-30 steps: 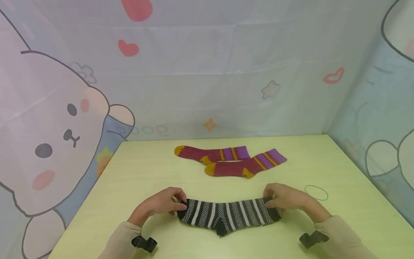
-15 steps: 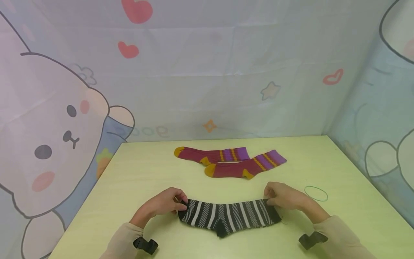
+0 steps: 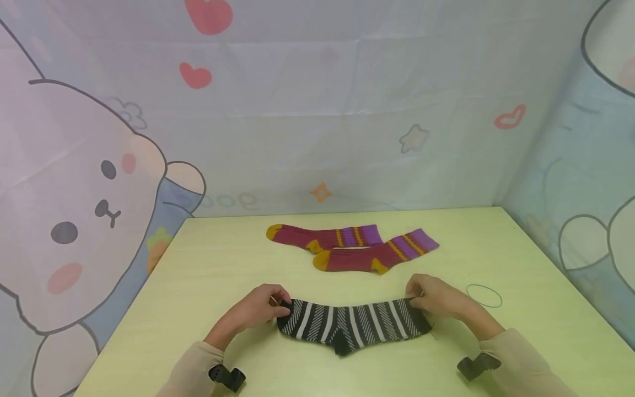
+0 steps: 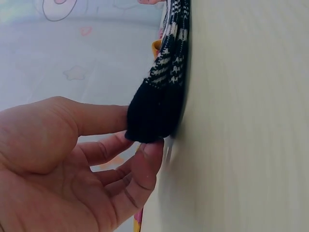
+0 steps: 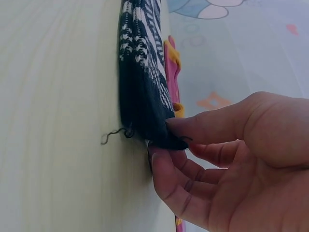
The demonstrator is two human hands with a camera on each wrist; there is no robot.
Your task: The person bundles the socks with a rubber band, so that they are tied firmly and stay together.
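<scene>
Clock as in the head view, 12 = away from the person. Striped sock (image 3: 364, 325), black with white/grey bands, stretched 9 to 3 o'clock near the 6 o'clock side of the tabletop (image 3: 198, 275). Dark heel (image 3: 341, 342) points to 6. Ends look layered in wrist views; can't tell if one sock or two stacked. Can't tell if it's fully clear of the surface.

Left hand (image 3: 263, 304): pinching the dark 9 o'clock end, thumb against one face, other fingers behind and under. Right hand (image 3: 435, 296): same pinch on the dark 3 o'clock end, thumb over, fingertips under. Loose dark thread (image 5: 112, 134) sticks out from that end, toward 9 o'clock in the right wrist view.

At 12 o'clock from the striped sock, apart from it: far maroon sock (image 3: 302, 235) and near maroon sock (image 3: 349, 260), edges meeting. Mustard toes to 9; purple cuffs with mustard stripes, far one to 3, near one to 2. Thin green loop (image 3: 477, 285) lies flat at 2 o'clock, just beyond the right hand. Cartoon-print backdrop (image 3: 307, 138) along 12.
</scene>
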